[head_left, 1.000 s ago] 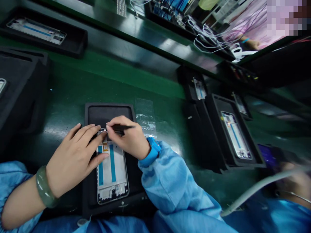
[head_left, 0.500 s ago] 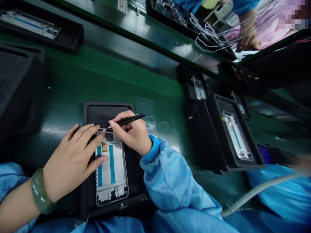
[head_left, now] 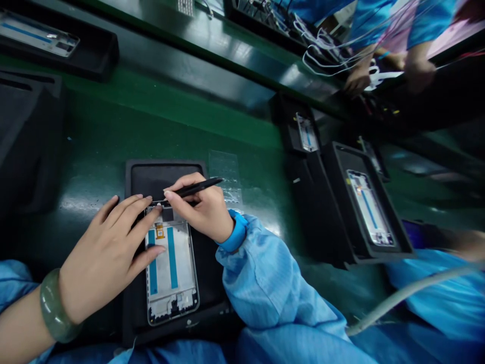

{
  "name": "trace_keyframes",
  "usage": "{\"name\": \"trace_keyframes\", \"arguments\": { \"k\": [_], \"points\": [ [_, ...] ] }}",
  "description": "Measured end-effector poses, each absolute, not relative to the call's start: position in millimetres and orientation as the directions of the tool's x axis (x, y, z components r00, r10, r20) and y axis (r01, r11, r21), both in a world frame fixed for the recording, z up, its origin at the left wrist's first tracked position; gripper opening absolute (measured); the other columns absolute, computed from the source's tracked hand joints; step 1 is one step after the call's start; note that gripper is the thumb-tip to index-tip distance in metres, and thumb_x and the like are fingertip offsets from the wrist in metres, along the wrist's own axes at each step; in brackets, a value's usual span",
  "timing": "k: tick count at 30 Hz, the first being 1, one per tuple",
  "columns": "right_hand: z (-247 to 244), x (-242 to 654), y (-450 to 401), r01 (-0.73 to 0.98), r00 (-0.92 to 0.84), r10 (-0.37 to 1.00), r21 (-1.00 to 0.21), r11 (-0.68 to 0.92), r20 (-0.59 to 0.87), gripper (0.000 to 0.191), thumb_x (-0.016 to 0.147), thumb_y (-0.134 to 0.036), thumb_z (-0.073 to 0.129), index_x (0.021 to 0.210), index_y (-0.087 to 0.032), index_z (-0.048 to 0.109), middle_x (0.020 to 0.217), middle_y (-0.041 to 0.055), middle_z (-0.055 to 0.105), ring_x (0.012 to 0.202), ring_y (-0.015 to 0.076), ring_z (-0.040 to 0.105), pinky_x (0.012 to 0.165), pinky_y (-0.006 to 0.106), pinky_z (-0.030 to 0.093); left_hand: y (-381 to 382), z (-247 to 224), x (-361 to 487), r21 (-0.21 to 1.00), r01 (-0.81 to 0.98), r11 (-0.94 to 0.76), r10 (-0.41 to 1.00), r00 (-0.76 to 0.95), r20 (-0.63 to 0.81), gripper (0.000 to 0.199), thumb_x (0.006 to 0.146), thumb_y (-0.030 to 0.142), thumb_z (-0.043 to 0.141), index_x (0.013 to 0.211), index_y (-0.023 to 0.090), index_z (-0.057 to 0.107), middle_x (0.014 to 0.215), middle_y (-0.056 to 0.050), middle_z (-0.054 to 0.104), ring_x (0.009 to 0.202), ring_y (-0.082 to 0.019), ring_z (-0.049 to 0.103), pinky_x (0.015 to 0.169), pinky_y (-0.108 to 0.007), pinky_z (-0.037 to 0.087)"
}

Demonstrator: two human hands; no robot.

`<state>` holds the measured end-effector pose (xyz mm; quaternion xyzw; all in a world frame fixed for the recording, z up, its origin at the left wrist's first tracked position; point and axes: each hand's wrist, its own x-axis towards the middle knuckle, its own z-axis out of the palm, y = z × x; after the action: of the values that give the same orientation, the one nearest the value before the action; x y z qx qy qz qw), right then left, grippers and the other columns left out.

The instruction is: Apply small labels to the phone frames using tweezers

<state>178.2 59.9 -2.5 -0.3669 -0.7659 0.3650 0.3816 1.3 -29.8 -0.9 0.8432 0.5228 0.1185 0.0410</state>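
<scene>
A phone frame (head_left: 172, 268) lies in a black foam tray (head_left: 166, 178), toward the near side of the bench. The left hand (head_left: 106, 242) rests flat on it, fingers spread and ungripping. The right hand (head_left: 202, 210) pinches a slim black tool (head_left: 197, 188), tip at the frame's far end. A slip could snag the orange flex strip (head_left: 160, 231) or scratch the frame. A clear plastic sheet (head_left: 225, 174) lies just beyond.

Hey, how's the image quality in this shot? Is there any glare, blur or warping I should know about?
In the head view, glare lies on the green bench beside the black tray; the wide lens tilts and bows the bench edges; a hand at the far right edge looks soft, while the right hand and black pen-shaped tool look fairly sharp.
</scene>
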Motion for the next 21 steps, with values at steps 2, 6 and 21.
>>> {"name": "trace_keyframes", "arguments": {
  "k": [2, 6, 21],
  "points": [
    [-3.3, 178.6, 61.2, 0.279, -0.477, 0.824, -0.836, 0.473, 0.307, 0.01, 0.085, -0.027, 0.06, 0.084, -0.017, 0.06, 0.084, 0.0011, 0.064, 0.068, 0.0087, 0.065, 0.062, 0.019, 0.055, -29.8, -1.0, 1.4, 0.187, 0.872, -0.452, 0.89, 0.427, 0.16, 0.055, 0.09, 0.05, 0.042, 0.132, 0.015, 0.046, 0.132, -0.015, 0.049, 0.123, -0.032, 0.044, 0.104, -0.053, 0.036],
    [-4.5, 177.9, 61.9, 0.306, -0.506, 0.811, -0.818, 0.487, 0.294, 0.014, 0.086, -0.031, 0.059, 0.087, -0.017, 0.06, 0.086, 0.0015, 0.065, 0.073, 0.0098, 0.066, 0.066, 0.02, 0.056, -29.3, -0.5, 2.1, 0.191, 0.874, -0.446, 0.893, 0.423, 0.153, 0.055, 0.09, 0.05, 0.043, 0.132, 0.015, 0.046, 0.131, -0.015, 0.05, 0.123, -0.032, 0.045, 0.103, -0.053, 0.036],
    [-2.3, 172.6, 60.7, 0.376, -0.531, 0.779, -0.732, 0.569, 0.333, 0.014, 0.086, -0.031, 0.058, 0.089, -0.017, 0.061, 0.089, 0.0023, 0.067, 0.077, 0.0113, 0.067, 0.07, 0.021, 0.055, -29.4, 0.1, 2.2, 0.205, 0.875, -0.438, 0.898, 0.416, 0.143, 0.054, 0.089, 0.048, 0.046, 0.131, 0.014, 0.047, 0.13, -0.015, 0.051, 0.123, -0.032, 0.044, 0.104, -0.054, 0.036]
  ]
}}
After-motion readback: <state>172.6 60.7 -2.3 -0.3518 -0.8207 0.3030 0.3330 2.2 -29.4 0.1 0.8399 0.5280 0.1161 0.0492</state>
